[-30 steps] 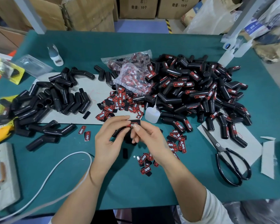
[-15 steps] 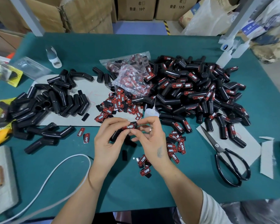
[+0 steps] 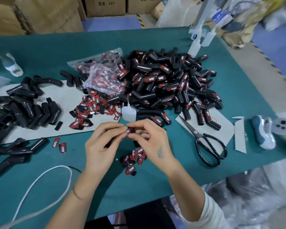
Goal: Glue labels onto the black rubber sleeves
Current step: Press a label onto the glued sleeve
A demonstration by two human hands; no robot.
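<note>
1. Unlabelled sleeves (image 3: pixel 31 106) lie heaped at the left, partly cut off.
2. The left hand (image 3: pixel 102 146) and right hand (image 3: pixel 153 142) pinch one black sleeve (image 3: pixel 130 130) together; fingers hide most of it.
3. Scissors (image 3: pixel 205 144) lie to the right, near the labelled pile (image 3: pixel 172 86).

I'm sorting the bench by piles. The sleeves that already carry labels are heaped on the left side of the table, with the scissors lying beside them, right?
Not quite. The head view shows the labelled sleeves heaped on the right side of the table, not the left. The scissors do lie beside that heap. The pile on the left is the bare sleeves.
</note>
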